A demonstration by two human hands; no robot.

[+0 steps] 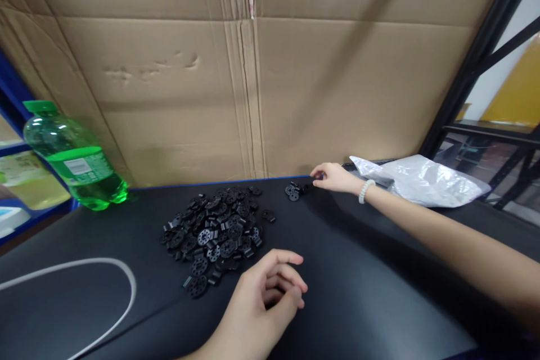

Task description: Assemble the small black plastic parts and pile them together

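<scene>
A heap of several small black plastic discs and clips (217,230) lies on the black table (358,292). My left hand (264,298) rests near the table's front, just right of the heap, fingers loosely curled with nothing visible in them. My right hand (333,177), with a white bead bracelet at the wrist, reaches far across to the back edge. Its fingertips pinch at a small black part beside a little cluster of black parts (294,191).
A green plastic bottle (73,157) lies on its side at the back left. A crumpled clear plastic bag (417,180) sits at the back right. A white cable (113,281) loops over the front left. A cardboard wall (253,79) backs the table; a black metal rack (485,67) stands right.
</scene>
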